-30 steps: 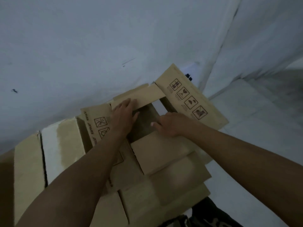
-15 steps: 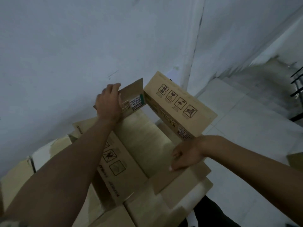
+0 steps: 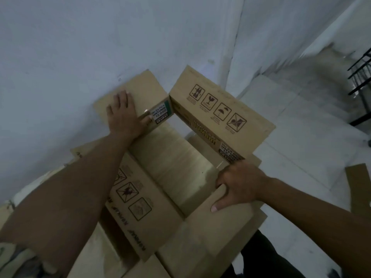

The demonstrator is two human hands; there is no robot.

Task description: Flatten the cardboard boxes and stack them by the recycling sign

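Open cardboard box (image 3: 180, 167) against the wall (image 3: 100, 47). Left hand (image 3: 124, 115) presses flat, fingers straight, on wall-side flap; right hand (image 3: 239, 185) grip clamped on opposite flap edge.

I count one open cardboard box (image 3: 176, 169), my two hands, one loose cardboard piece (image 3: 359, 187), one black metal rack (image 3: 361, 77).

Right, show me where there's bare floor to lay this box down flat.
Bare tile floor lies right of the open box, up to the black rack and the cardboard scrap. The left is crowded: flattened cardboard against the wall.
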